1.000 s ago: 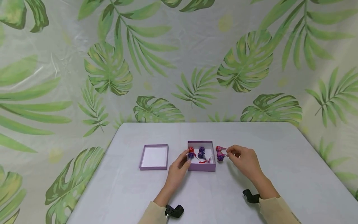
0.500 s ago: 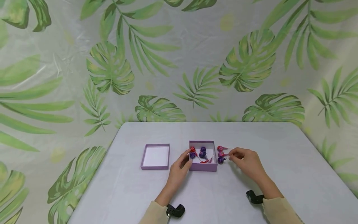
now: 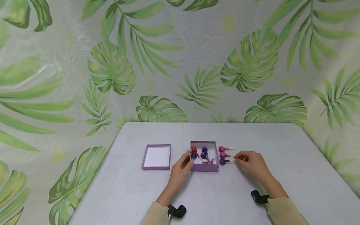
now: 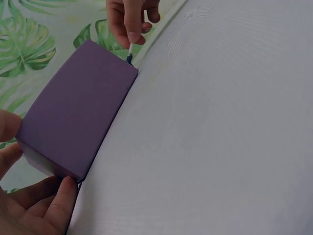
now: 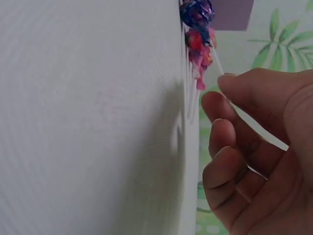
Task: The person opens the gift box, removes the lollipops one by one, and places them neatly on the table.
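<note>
The step in hand looks like lining up a round lollipop in glossy purple wrapping [image 3: 222, 161] on the smooth white-covered table [image 3: 208, 197], just right of the open, square-cornered, matte purple box [image 3: 204, 167]. The right hand [image 3: 254, 164] pinches its thin white stick; two shiny pinkish-red wrapped lollipops [image 3: 222, 149] lie side by side on its far side. The left hand [image 3: 180, 172] grips the box's left side. Next probably calls for a gentle release, lest the round head roll out of line.
</note>
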Tool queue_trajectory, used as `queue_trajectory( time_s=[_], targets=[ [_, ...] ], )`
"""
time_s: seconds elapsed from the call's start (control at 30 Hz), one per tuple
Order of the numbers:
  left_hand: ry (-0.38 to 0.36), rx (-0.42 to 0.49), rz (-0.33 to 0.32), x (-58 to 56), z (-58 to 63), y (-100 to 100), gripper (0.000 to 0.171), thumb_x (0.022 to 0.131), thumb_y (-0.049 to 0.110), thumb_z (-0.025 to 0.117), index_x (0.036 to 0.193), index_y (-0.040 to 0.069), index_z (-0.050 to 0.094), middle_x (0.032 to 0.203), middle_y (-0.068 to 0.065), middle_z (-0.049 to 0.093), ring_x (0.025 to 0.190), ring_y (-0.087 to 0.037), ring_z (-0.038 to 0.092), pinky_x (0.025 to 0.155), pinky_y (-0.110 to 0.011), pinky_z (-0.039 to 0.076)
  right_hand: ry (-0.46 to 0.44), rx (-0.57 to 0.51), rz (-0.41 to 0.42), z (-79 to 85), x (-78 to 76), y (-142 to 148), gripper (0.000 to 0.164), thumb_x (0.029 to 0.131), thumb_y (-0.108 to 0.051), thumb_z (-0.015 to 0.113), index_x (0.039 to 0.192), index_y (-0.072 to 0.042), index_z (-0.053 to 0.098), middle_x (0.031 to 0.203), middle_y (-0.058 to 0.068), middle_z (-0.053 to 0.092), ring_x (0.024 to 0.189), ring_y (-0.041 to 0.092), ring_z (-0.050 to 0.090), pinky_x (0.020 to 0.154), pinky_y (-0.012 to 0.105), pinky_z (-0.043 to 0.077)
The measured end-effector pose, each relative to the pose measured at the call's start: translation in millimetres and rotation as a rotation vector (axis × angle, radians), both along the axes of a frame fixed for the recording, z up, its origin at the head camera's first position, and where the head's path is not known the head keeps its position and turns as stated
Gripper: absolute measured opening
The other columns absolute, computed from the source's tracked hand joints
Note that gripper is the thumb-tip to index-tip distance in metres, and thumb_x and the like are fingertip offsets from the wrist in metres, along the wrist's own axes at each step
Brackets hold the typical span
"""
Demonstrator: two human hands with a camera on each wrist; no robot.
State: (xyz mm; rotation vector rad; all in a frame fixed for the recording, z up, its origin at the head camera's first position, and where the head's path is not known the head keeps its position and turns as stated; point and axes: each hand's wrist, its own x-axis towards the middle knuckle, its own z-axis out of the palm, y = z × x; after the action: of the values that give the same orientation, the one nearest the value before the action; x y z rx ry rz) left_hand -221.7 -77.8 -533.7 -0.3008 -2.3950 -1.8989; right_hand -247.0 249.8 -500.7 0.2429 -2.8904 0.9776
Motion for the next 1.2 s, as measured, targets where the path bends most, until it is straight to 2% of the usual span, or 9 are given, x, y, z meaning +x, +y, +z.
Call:
queue_trajectory(
  time_s=[0.17, 0.4, 0.63, 0.8, 1.13, 1.2],
  targets=[
    [0.000, 0.002, 0.001, 0.2, -0.8, -1, 0.049, 0.102, 0.031, 0.060, 0.150, 0.027, 0.050, 0.145, -0.008, 0.056, 0.132, -0.019, 0.053, 0.108, -0.032, 0.044, -0.051, 0.026, 0.010, -3.4, -2.9, 4, 0.009, 0.093, -0.013, 0.071, 0.099, -0.017, 0.077, 0.094, -0.001, 0.070, 0.081, 0.018, 0.059, 0.070, 0.034, 0.049],
    [0.010, 0.002, 0.004, -0.4, -3.3, -2, 0.050, 0.102, 0.034, 0.061, 0.150, 0.027, 0.050, 0.144, -0.008, 0.056, 0.132, -0.021, 0.053, 0.107, -0.032, 0.045, -0.083, 0.049, 0.050, -7.5, -8.9, 8, 0.003, 0.090, -0.016, 0.076, 0.093, -0.017, 0.075, 0.082, -0.003, 0.064, 0.081, 0.020, 0.055, 0.071, 0.035, 0.047],
    [0.003, 0.001, -0.003, -0.6, -4.5, -1, 0.049, 0.103, 0.033, 0.060, 0.150, 0.028, 0.050, 0.145, -0.008, 0.055, 0.133, -0.021, 0.052, 0.108, -0.033, 0.044, -0.124, 0.016, 0.045, -13.7, -15.4, 18, 0.003, 0.088, -0.022, 0.079, 0.089, -0.023, 0.076, 0.080, -0.004, 0.063, 0.080, 0.020, 0.054, 0.071, 0.034, 0.046],
    [0.009, 0.005, -0.003, -0.7, -4.4, 0, 0.048, 0.103, 0.032, 0.059, 0.150, 0.028, 0.050, 0.145, -0.008, 0.055, 0.133, -0.022, 0.052, 0.109, -0.035, 0.044, -0.142, -0.010, 0.038, -15.8, -16.6, 23, 0.004, 0.088, -0.025, 0.079, 0.089, -0.022, 0.077, 0.079, -0.003, 0.064, 0.079, 0.020, 0.053, 0.070, 0.034, 0.044],
    [0.011, -0.002, 0.003, 0.5, -2.0, 1, 0.048, 0.103, 0.032, 0.059, 0.150, 0.029, 0.050, 0.146, -0.008, 0.055, 0.134, -0.022, 0.052, 0.109, -0.035, 0.044, -0.124, -0.027, 0.050, -13.7, -16.1, 22, 0.003, 0.087, -0.023, 0.079, 0.087, -0.022, 0.076, 0.076, -0.003, 0.063, 0.077, 0.020, 0.053, 0.068, 0.033, 0.044],
    [0.000, -0.001, 0.006, 4.1, 7.0, 2, 0.047, 0.104, 0.028, 0.059, 0.149, 0.027, 0.051, 0.146, -0.011, 0.054, 0.134, -0.023, 0.051, 0.109, -0.036, 0.043, -0.117, -0.028, 0.055, -12.5, -16.2, 22, 0.003, 0.087, -0.023, 0.079, 0.087, -0.021, 0.076, 0.076, -0.003, 0.063, 0.076, 0.020, 0.053, 0.068, 0.034, 0.044]
  ],
)
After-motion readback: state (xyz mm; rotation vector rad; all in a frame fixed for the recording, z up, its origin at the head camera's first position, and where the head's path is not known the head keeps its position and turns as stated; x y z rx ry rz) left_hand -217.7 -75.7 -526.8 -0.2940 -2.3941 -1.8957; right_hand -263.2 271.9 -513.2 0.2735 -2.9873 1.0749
